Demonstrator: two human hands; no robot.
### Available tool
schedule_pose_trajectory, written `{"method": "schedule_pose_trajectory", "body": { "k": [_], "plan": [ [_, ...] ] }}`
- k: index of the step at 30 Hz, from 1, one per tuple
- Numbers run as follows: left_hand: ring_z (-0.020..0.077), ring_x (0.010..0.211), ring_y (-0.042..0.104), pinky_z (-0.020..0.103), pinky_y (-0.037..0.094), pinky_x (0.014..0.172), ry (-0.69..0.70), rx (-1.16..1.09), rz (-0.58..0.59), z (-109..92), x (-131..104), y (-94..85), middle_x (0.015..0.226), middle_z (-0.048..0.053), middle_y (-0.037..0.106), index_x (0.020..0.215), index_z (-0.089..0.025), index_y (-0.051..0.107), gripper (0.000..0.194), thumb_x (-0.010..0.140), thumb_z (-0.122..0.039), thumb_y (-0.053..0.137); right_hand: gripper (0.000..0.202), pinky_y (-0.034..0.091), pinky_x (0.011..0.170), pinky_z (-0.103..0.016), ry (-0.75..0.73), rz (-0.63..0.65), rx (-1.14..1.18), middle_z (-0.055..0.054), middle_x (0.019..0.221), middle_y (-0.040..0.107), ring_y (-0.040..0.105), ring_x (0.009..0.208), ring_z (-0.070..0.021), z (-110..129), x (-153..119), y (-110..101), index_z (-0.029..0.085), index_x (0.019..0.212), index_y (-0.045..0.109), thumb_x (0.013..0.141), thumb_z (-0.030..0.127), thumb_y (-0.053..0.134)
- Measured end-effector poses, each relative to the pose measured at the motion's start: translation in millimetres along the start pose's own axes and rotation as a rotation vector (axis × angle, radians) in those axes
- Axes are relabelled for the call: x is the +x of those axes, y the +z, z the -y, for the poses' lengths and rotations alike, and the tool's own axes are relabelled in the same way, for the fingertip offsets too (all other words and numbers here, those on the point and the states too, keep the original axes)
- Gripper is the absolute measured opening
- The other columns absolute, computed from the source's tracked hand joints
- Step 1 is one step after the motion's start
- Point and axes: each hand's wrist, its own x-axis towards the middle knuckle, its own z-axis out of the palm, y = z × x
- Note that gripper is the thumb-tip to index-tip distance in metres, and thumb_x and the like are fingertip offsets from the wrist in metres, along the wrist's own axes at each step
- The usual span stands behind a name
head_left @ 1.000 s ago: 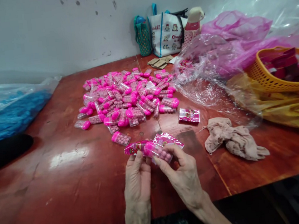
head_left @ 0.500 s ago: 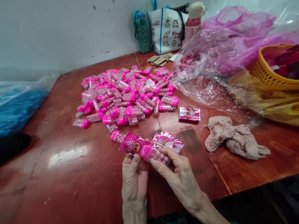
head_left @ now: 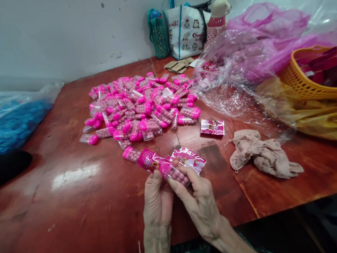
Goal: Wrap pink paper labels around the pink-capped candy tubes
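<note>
My right hand (head_left: 199, 198) grips a clear candy tube (head_left: 179, 175) of pink balls between thumb and fingers, its pink cap end pointing left. The cap end meets a pink printed wrapper (head_left: 150, 160); whether it is inside the wrapper I cannot tell. My left hand (head_left: 158, 202) pinches the wrapper with its thumb on the near side, its other fingers partly hidden behind. Just beyond lies another candy tube (head_left: 131, 154). A shiny stack of flat wrappers (head_left: 189, 159) lies behind my right fingers. Farther back is a heap of pink-capped candy tubes (head_left: 141, 105).
A folded wrapper bundle (head_left: 212, 127) and a crumpled beige cloth glove (head_left: 262, 152) lie to the right. Beyond them stand a yellow basket (head_left: 312, 85) and clear and pink plastic bags (head_left: 266, 26). A bag of blue items (head_left: 9, 120) sits left; a printed tote (head_left: 186, 31) stands by the wall.
My left hand has shifted slightly right along the wrapper, closer to my right hand. The tube's cap now overlaps the wrapper more closely. The view has shifted a little.
</note>
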Motion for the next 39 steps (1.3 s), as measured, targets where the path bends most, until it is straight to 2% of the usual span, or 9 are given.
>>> {"method": "schedule_pose_trajectory", "body": {
  "k": [6, 12, 15, 18, 22, 26, 31, 35, 39],
  "plan": [
    [0.0229, 0.078, 0.066, 0.036, 0.052, 0.077, 0.082, 0.086, 0.027, 4, -2, 0.4, 0.075, 0.007, 0.071, 0.076, -0.014, 0.070, 0.023, 0.060, -0.030, 0.078, 0.014, 0.043, 0.060, -0.021, 0.138, 0.070, 0.244, 0.001, 0.076, 0.059, 0.054, 0.067, -0.0123, 4, 4, -2, 0.020, 0.087, 0.056, 0.086, 0.034, 0.053],
    [0.0137, 0.059, 0.062, 0.025, 0.053, 0.061, 0.124, 0.186, -0.076, -4, 2, -0.9, 0.066, 0.003, 0.068, 0.070, -0.012, 0.069, 0.012, 0.066, -0.022, 0.073, 0.018, 0.044, 0.068, -0.024, 0.132, 0.087, 0.103, -0.001, 0.085, 0.062, 0.057, 0.076, -0.0155, 4, 1, -2, 0.021, 0.101, 0.056, 0.085, 0.028, 0.054],
    [0.0090, 0.048, 0.055, 0.019, 0.047, 0.046, 0.111, 0.169, -0.078, -6, 2, -1.3, 0.061, 0.001, 0.064, 0.070, -0.012, 0.067, 0.013, 0.071, -0.025, 0.068, 0.024, 0.045, 0.061, -0.024, 0.162, 0.193, 0.206, 0.000, 0.080, 0.060, 0.055, 0.065, -0.0130, 3, 2, -3, 0.021, 0.108, 0.054, 0.086, 0.029, 0.051],
    [0.0063, 0.042, 0.048, 0.016, 0.037, 0.035, 0.049, 0.212, -0.029, -3, -2, 2.1, 0.056, 0.000, 0.059, 0.068, -0.011, 0.066, 0.015, 0.072, -0.025, 0.067, 0.015, 0.044, 0.054, -0.021, 0.183, 0.139, 0.314, 0.002, 0.072, 0.056, 0.052, 0.056, -0.0098, 2, 4, -4, 0.019, 0.098, 0.054, 0.087, 0.028, 0.049],
    [0.0045, 0.042, 0.042, 0.014, 0.034, 0.034, 0.037, 0.241, -0.024, 3, -8, 10.1, 0.055, -0.001, 0.056, 0.066, -0.010, 0.065, 0.015, 0.066, -0.024, 0.073, 0.008, 0.045, 0.051, -0.020, 0.238, 0.041, 0.447, 0.002, 0.070, 0.058, 0.055, 0.056, -0.0094, -2, 6, -4, 0.019, 0.087, 0.051, 0.083, 0.026, 0.055],
    [0.0045, 0.041, 0.037, 0.014, 0.034, 0.033, 0.012, 0.213, 0.014, 2, -11, 14.1, 0.048, -0.003, 0.047, 0.057, -0.011, 0.062, 0.020, 0.066, -0.025, 0.073, 0.016, 0.042, 0.041, -0.017, 0.319, 0.071, 0.638, 0.006, 0.055, 0.058, 0.051, 0.042, -0.0070, -4, 10, -4, 0.018, 0.074, 0.051, 0.075, 0.026, 0.065],
    [0.0042, 0.042, 0.035, 0.014, 0.035, 0.033, -0.013, 0.229, 0.051, 0, -15, 14.7, 0.051, -0.002, 0.050, 0.060, -0.010, 0.065, 0.018, 0.065, -0.026, 0.073, 0.028, 0.041, 0.033, -0.016, 0.417, 0.089, 0.747, 0.006, 0.045, 0.059, 0.050, 0.033, -0.0073, -4, 16, -4, 0.017, 0.064, 0.052, 0.060, 0.029, 0.077],
    [0.0041, 0.045, 0.034, 0.015, 0.036, 0.035, -0.048, 0.252, 0.069, 2, -18, 15.4, 0.062, 0.002, 0.058, 0.082, -0.009, 0.070, 0.021, 0.068, -0.025, 0.071, 0.030, 0.039, 0.032, -0.015, 0.420, 0.110, 0.762, 0.005, 0.042, 0.059, 0.048, 0.029, -0.0063, -7, 17, -8, 0.016, 0.061, 0.052, 0.058, 0.029, 0.078],
    [0.0052, 0.044, 0.039, 0.015, 0.037, 0.035, -0.022, 0.253, 0.053, 5, -17, 18.4, 0.056, 0.001, 0.057, 0.069, -0.010, 0.069, 0.016, 0.068, -0.026, 0.071, 0.029, 0.036, 0.032, -0.016, 0.385, 0.140, 0.707, 0.006, 0.043, 0.056, 0.046, 0.030, -0.0061, -12, 17, -8, 0.016, 0.063, 0.053, 0.063, 0.035, 0.075]
  ]
}}
